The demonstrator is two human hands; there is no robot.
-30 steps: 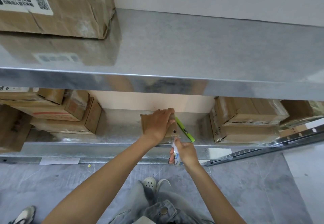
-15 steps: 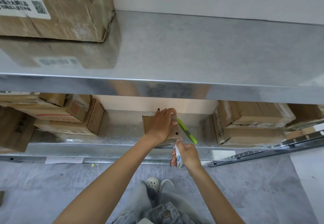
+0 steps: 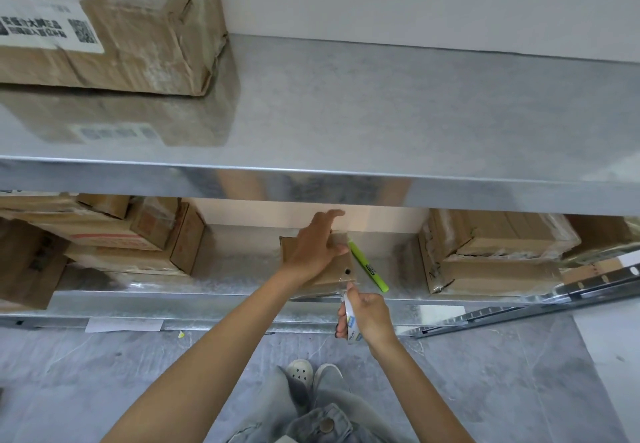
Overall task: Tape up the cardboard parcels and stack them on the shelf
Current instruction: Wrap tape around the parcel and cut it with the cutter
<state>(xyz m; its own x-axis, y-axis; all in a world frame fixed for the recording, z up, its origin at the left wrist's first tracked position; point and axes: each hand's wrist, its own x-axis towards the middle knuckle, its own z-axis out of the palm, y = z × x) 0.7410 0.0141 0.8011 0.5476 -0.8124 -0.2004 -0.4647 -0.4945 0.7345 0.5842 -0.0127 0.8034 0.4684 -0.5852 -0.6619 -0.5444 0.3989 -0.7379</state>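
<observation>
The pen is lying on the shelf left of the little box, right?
No. The pen is lying on the shelf right of the little box, not left of it. The head view shows this.

A white label (image 3: 41, 28) on the cardboard box (image 3: 152, 23) at the far left of the upper shelf (image 3: 381, 113) was printed with black Chinese characters, too blurred to be read, and a QR code (image 3: 82, 30). Blue marks on the tape roll (image 3: 351, 322) were illegible.
</observation>
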